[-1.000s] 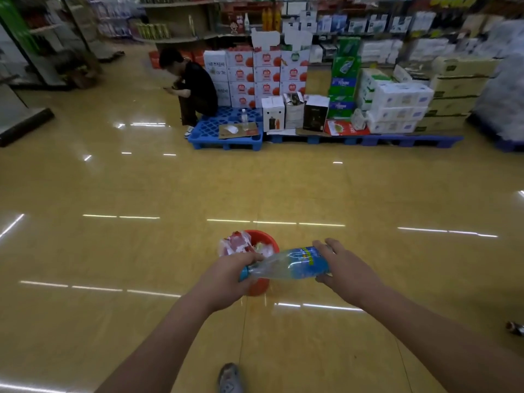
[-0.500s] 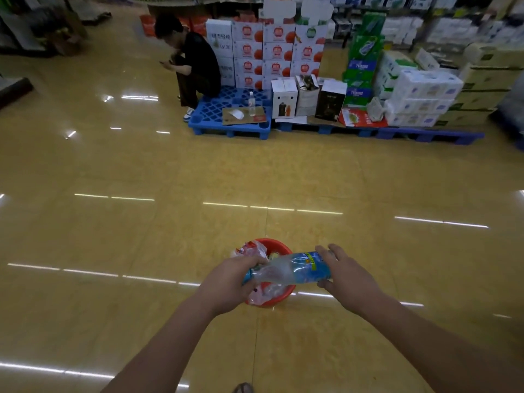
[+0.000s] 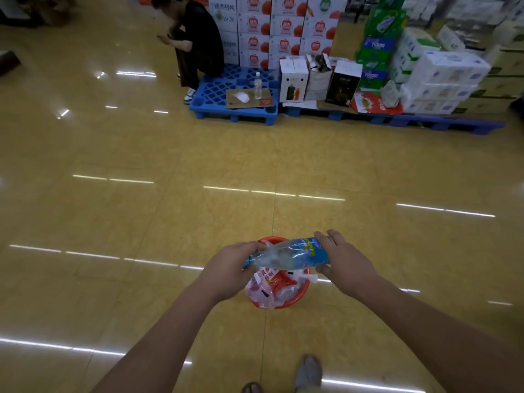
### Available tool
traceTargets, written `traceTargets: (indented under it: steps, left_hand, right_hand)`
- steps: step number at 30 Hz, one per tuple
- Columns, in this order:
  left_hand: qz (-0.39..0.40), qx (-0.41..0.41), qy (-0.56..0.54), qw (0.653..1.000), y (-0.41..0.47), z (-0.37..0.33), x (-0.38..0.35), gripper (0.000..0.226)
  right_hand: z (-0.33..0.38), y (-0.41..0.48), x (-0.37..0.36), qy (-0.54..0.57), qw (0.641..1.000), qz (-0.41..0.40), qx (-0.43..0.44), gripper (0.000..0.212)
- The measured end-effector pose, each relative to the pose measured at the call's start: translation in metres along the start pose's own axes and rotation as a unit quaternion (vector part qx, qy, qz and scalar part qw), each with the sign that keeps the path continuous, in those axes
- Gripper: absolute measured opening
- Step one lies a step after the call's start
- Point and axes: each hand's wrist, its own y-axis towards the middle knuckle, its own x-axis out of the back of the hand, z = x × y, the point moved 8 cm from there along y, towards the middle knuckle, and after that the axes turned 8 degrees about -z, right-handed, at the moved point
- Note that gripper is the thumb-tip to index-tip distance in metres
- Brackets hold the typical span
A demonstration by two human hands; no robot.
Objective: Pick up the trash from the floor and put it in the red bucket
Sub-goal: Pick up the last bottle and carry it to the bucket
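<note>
Bottle (image 3: 286,253) held level above bucket (image 3: 301,296). Cap end clasped in left hand (image 3: 229,268), grip curled tight; base pinched by right hand (image 3: 346,262), thumb beneath. Bucket apparently stuffed with wrappers (image 3: 270,287).

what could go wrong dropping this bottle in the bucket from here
1. The red bucket already looks heaped with plastic bags, so the plastic bottle may slide off onto the floor.
2. The left hand and right hand hold it sideways, nearly as long as the bucket is wide; it might catch on the rim.
</note>
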Motion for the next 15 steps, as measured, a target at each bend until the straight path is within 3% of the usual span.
traceTargets:
  steps: [15]
  left_hand:
    - [0.017, 0.045, 0.067, 0.997, 0.115, 0.018, -0.035, 0.042]
  right_hand:
    - [-0.05, 0.125, -0.042, 0.01, 0.999, 0.044, -0.011, 0.079]
